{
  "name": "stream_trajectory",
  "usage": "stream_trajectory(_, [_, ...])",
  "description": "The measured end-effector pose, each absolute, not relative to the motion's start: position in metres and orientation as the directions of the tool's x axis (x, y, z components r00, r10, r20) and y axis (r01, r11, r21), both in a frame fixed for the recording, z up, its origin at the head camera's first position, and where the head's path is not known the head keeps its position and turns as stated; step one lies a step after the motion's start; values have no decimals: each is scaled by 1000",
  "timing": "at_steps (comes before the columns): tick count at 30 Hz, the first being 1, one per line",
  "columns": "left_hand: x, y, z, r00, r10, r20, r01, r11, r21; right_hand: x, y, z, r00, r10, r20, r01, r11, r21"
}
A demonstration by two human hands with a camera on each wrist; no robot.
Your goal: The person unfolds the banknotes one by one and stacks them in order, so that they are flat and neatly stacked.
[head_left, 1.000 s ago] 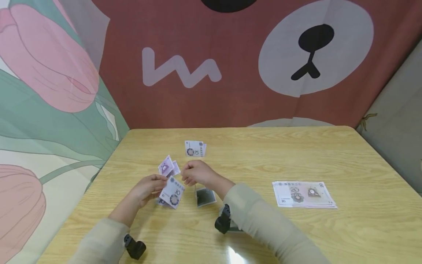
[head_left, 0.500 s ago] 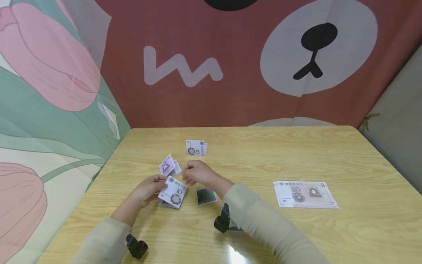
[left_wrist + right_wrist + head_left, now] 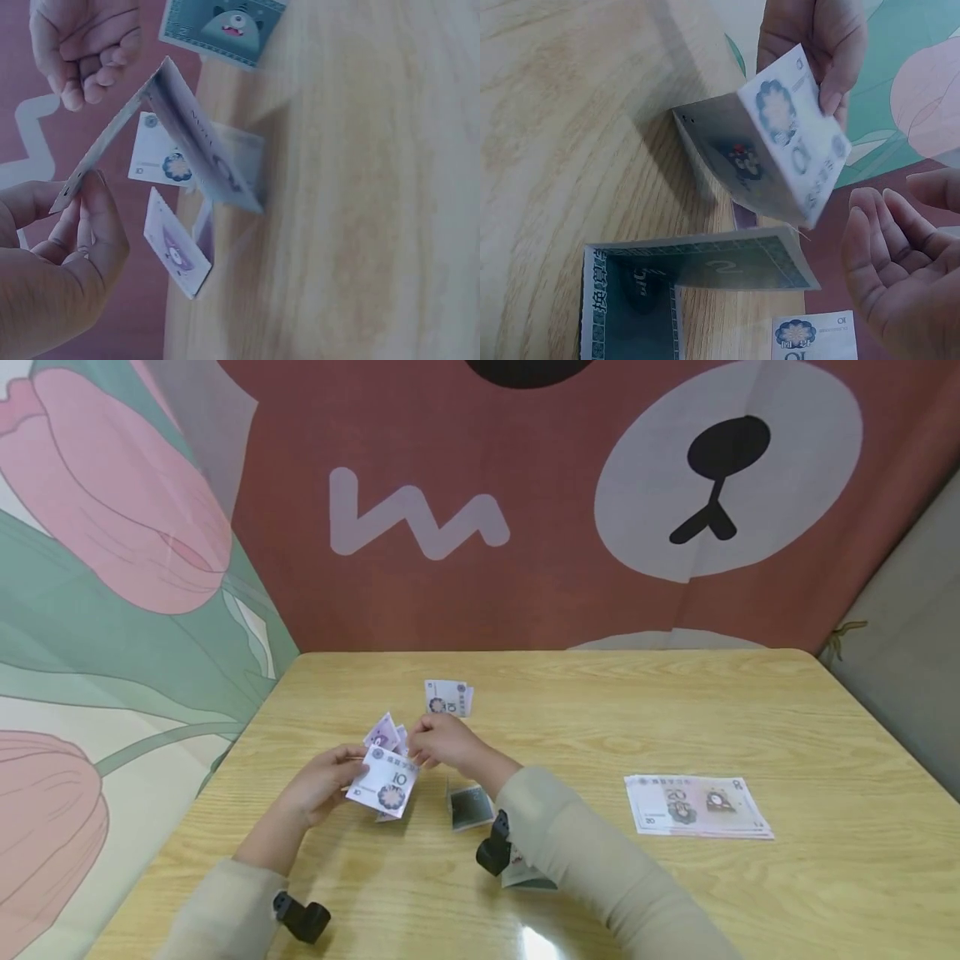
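My left hand (image 3: 318, 785) pinches one half of a folded paper note (image 3: 382, 783) printed with a 10. In the left wrist view the folded 10 note (image 3: 196, 142) hangs as an inverted V, one panel between thumb and fingers. Close to its right edge is my right hand (image 3: 448, 743), fingers loosely curled; the right wrist view shows nothing between that thumb and fingers (image 3: 870, 232). Just behind the held note, a folded purple note (image 3: 175, 251) stands on the table. A dark green folded note (image 3: 727, 262) stands below my right hand.
Another folded 10 note (image 3: 446, 695) stands farther back on the wooden table (image 3: 585, 718). A flat stack of 20 notes (image 3: 697, 807) lies at the right. Partly under my right sleeve is another greenish note (image 3: 528, 878). A printed cloth (image 3: 540, 577) hangs behind the table.
My left hand has lifted the folded 10 note slightly and shifted it left, tilting its top panel flatter. My right hand has moved a little up and left.
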State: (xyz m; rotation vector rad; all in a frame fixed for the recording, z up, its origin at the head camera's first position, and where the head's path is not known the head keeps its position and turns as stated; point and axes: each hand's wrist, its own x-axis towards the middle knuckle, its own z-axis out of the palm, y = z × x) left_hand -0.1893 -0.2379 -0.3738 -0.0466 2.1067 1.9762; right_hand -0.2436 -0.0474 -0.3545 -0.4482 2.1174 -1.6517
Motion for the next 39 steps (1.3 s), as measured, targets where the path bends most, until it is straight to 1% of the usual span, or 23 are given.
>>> stream_trajectory(5, [-188,-240,-368,-964,173,-201,-195,48,980,-244,-46,-353,-861,-494,-121,8,224,-975])
stream_trajectory(9, [-187,-241,-363,-961,176,-212,-204,65,977,-245,-44,-354,-860,-498,-109,0,213,-977])
stream_trajectory(19, [-189,-244,-353,-968,180,-178,-162,99,982,-247,-44,-350,-860,-506,-72,-39,205,-978])
stream_trajectory(26, [-191,-243,-346,-969,189,-159,-152,53,987,-249,-39,-347,-858,-513,-36,-80,202,-976])
stream_trajectory(33, [-193,-239,-341,-970,189,-155,-157,6,988,-248,-29,-345,-834,-551,-13,-110,190,-976])
stream_trajectory(39, [-191,-234,-335,-974,177,-143,-156,-65,986,-248,-21,-344,-783,-622,-9,-129,177,-976])
